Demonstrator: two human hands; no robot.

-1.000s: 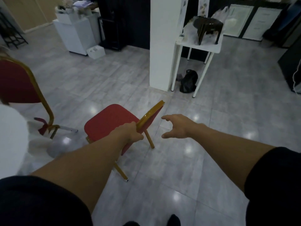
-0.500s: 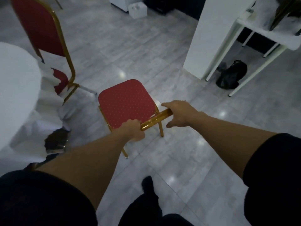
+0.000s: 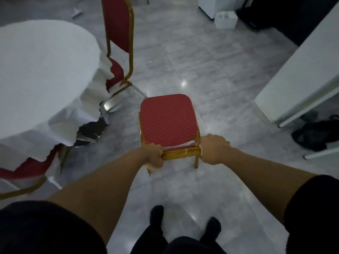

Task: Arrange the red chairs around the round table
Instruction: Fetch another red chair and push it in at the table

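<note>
A red chair (image 3: 167,120) with a dotted seat and gold frame stands on the floor right in front of me. My left hand (image 3: 154,156) grips the left end of its gold backrest top, and my right hand (image 3: 213,149) grips the right end. The round table (image 3: 36,74), covered in a white cloth, is at the left. A second red chair (image 3: 117,30) is tucked at the table's far side. A third red chair (image 3: 23,171) shows partly under the cloth at the lower left.
A white pillar or cabinet (image 3: 300,70) stands at the right with a black bag (image 3: 317,134) on the floor beside it. A small white box (image 3: 225,19) lies at the back. My feet (image 3: 183,222) are just behind the held chair. Grey tiled floor lies between chair and table.
My right hand has closed on the backrest, joining the left. The chair has turned so its back faces me squarely, and the table has come further into view at the left.
</note>
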